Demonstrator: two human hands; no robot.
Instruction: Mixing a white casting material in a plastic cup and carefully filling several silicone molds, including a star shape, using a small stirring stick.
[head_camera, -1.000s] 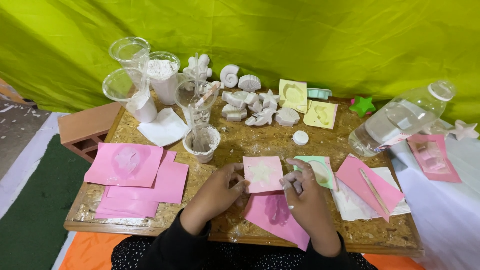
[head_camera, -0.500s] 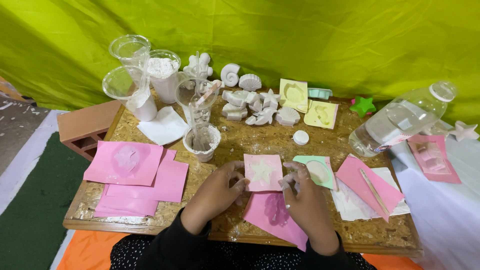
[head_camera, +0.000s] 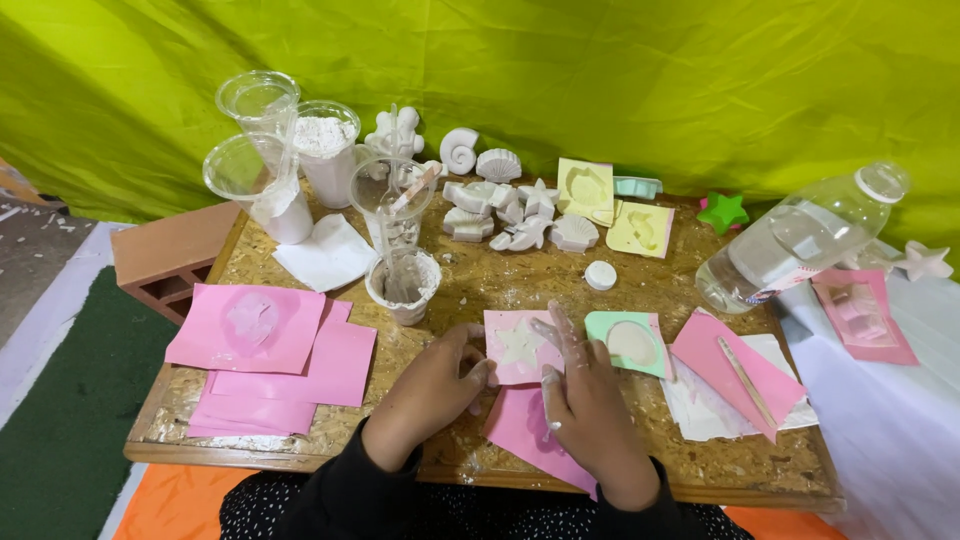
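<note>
A small pink square mould (head_camera: 520, 345) with a white star-shaped filling lies on the chipboard table (head_camera: 480, 275), near its front. My left hand (head_camera: 435, 385) touches the mould's left edge with its fingertips. My right hand (head_camera: 585, 400) rests its plaster-dusted fingers on the mould's right side. Under my right hand lies a pink paper sheet (head_camera: 525, 430). A green mould (head_camera: 628, 342) with a round shape sits just right of my right hand.
Behind the hands stand plastic cups (head_camera: 400, 285) with white plaster and powder. White cast shells and figures (head_camera: 510, 210) and yellow moulds (head_camera: 640, 228) line the back. Pink sheets (head_camera: 265, 345) lie at left, a tilted water bottle (head_camera: 800, 240) at right, a brick (head_camera: 165, 255) beside the table.
Both hands stay on the pink star mould; my right hand's fingers have shifted slightly over its right edge. Nothing else has moved.
</note>
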